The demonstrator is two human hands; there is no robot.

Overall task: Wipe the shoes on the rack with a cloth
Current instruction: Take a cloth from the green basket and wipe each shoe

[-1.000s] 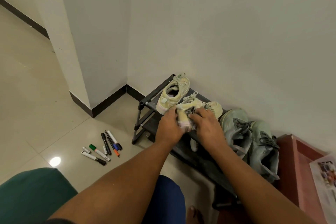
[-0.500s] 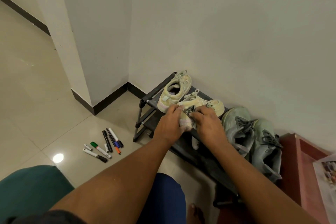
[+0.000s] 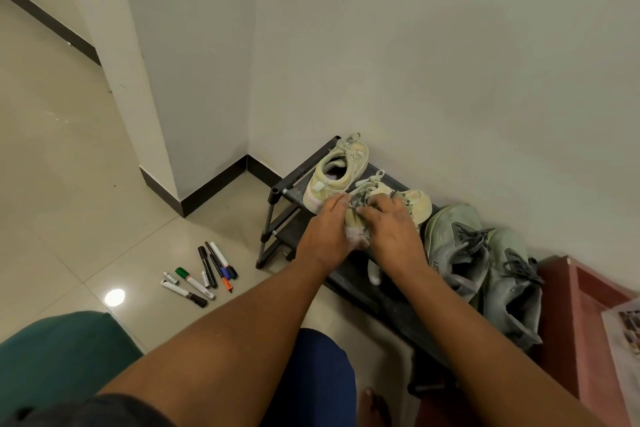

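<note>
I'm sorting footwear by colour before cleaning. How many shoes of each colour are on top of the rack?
Pale yellow shoes: 2, one standing free, one under both hands
Grey-green shoes: 2, one nearer the yellow pair, one farther right
Total: 4 shoes on the rack

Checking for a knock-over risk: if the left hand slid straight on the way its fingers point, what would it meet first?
Probably the other pale yellow shoe on the rack; the left hand points up and slightly right toward its heel. Depth is unclear.
</note>
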